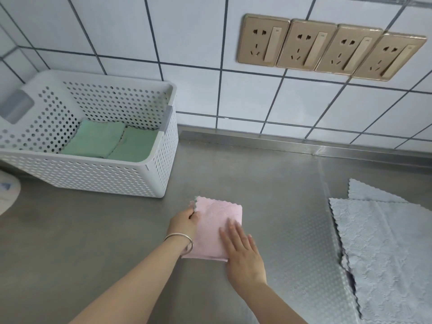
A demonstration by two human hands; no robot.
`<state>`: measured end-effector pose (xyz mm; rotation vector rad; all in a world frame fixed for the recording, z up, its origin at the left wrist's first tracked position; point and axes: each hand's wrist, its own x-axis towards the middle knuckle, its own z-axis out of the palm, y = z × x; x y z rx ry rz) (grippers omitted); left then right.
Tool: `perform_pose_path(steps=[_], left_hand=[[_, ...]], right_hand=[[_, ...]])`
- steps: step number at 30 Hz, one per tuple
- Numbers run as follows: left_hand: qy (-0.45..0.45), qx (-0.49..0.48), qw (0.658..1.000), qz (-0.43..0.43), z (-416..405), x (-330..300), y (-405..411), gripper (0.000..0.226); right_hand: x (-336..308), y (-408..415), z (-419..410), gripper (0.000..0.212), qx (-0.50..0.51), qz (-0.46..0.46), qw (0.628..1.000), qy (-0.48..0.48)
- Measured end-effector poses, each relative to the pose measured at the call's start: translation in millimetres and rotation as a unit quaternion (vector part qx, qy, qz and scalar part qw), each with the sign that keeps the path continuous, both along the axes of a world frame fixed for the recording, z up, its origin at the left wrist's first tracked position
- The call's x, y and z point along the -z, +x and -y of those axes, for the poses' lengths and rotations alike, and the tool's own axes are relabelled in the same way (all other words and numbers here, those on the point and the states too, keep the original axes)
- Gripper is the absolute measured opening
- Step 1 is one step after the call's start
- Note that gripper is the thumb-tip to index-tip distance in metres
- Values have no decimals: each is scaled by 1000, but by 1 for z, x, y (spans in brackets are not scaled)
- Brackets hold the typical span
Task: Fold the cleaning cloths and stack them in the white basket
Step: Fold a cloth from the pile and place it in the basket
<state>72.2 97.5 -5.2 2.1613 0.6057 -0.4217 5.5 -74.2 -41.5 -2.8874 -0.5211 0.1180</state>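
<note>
Right hand [243,251] lies flat, fingers spread, pressing the near right corner of the folded pink cloth [215,226], while the left hand [183,222] pinches its far left corner, bangle [181,240] on the wrist. The cloth sits flat on the steel table [93,230], bare metal open to its left and front. Just right, grey cloths [383,249] lie spread and overlapping, scalloped edges towards the hands. Further back left, the white basket [98,174] holds two folded green cloths [109,142] side by side. Behind, tiled wall [187,43] with four gold sockets [329,47].
</note>
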Motion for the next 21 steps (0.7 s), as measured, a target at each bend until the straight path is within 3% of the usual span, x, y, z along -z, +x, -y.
perform_pose_path(steps=[3, 6, 8, 11, 15, 21], left_hand=[[9, -25, 1000, 8, -2, 5, -3, 28], [16, -58, 998, 17, -2, 8, -7, 32], [26, -74, 997, 20, -2, 10, -8, 33], [29, -97, 995, 17, -4, 14, -10, 30], [51, -101, 993, 14, -6, 17, -13, 27], [60, -80, 985, 139, -1, 20, -18, 28]], right_hand=[[7, 1, -1, 93, -11, 25, 1000, 0], [7, 1, -4, 71, -19, 43, 999, -13], [7, 2, -5, 71, -20, 43, 999, -13], [6, 2, -7, 92, -23, 23, 999, -22], [3, -1, -7, 68, -30, 1, 1000, -4], [-16, 3, -4, 52, -40, 24, 997, 60]])
